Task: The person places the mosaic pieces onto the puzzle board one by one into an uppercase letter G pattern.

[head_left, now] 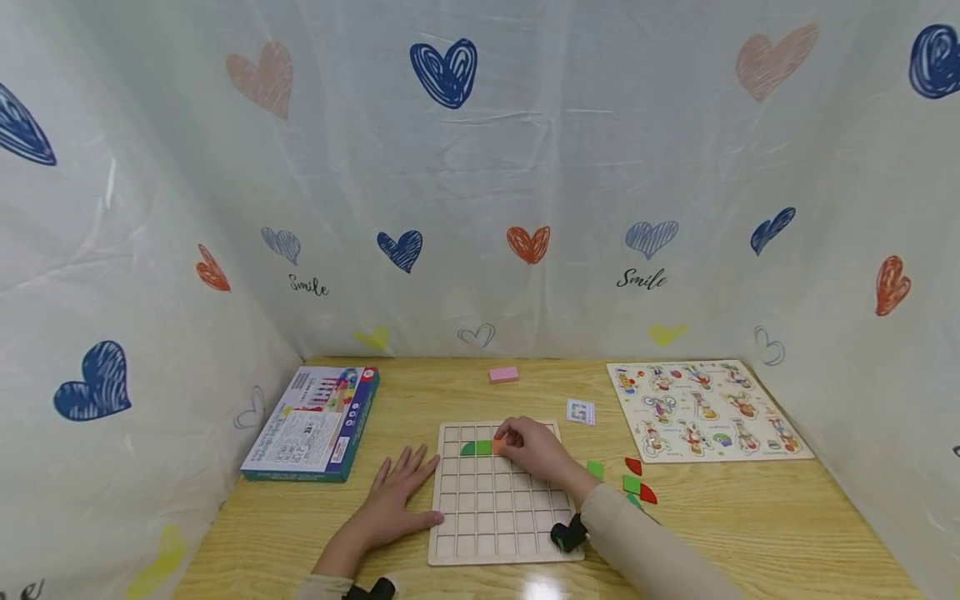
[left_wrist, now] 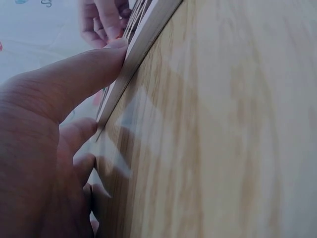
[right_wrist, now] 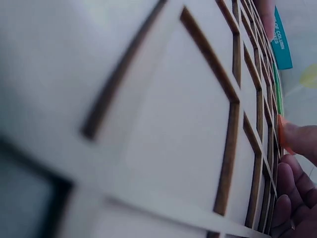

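Note:
A wooden grid board (head_left: 480,546) lies flat on the table. My left hand (head_left: 397,504) rests on the table with fingers spread, its thumb and index fingertip at the board's left edge. In an upper row of the grid sit a green quarter-circle tile (head_left: 468,449) and a green square tile (head_left: 483,447). Just right of them, my right hand (head_left: 536,450) pinches an orange tile (head_left: 498,447) between thumb and fingers, low over the cells. In the right wrist view the orange tile (right_wrist: 282,131) is partly covered by the thumb; its full shape is hidden.
Loose green tiles (head_left: 632,483) and red quarter-circle tiles (head_left: 633,466) lie right of the board, near the right forearm. A small patterned card (head_left: 581,412) and a pink block (head_left: 503,375) are behind it. A box (head_left: 311,425) stands left, a picture puzzle board (head_left: 705,412) right.

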Available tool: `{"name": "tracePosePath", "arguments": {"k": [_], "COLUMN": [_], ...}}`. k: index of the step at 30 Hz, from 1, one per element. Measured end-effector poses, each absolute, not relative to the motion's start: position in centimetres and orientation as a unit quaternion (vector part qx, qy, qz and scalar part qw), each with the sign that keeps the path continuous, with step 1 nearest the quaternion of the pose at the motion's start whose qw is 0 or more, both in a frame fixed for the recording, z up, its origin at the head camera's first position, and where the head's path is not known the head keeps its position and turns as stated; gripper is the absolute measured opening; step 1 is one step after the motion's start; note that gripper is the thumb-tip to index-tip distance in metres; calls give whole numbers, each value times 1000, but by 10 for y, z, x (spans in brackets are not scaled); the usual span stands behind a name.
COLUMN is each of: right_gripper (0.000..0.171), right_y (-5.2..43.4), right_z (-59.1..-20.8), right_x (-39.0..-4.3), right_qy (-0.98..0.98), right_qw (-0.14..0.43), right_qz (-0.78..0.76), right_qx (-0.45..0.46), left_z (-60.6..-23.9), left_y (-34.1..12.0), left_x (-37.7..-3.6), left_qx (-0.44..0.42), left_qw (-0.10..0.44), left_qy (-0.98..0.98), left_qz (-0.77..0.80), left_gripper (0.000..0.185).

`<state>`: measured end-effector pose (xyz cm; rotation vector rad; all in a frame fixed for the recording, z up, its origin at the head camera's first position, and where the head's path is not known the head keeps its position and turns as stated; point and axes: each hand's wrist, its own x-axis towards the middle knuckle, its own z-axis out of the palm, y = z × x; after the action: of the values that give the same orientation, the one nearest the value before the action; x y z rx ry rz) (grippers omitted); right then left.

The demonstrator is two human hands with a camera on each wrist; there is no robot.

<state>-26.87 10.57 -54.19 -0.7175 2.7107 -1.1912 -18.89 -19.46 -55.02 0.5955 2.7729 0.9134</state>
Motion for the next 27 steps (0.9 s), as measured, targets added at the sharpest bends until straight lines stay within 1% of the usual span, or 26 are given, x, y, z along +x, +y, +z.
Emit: {"name": "tracePosePath", "arguments": {"k": [6,11,19,27], "right_gripper": [21,25,24,21], "right_y": [106,111,132,169], "right_z": [-539,-539,-534,-530], "right_x": [-269,-267,-262,-254], "right_qy": [896,891,876,886], "right_qw": [67,67,67,52], "right_qz": [-365,-370,-416,-410], "right_qx": [-244,-253,-235,-212], "left_z": [-550,-549,-549,-550], "left_y": [-194,-194,-194,-194], "left_x": [-189,-189,-188,-189], "left_qx": [198,196,196,195], "left_qw": [83,87,89,88], "left_qy": [928,929,928,929], "left_qz": [305,303,304,302], "left_gripper": [91,91,91,91]}}
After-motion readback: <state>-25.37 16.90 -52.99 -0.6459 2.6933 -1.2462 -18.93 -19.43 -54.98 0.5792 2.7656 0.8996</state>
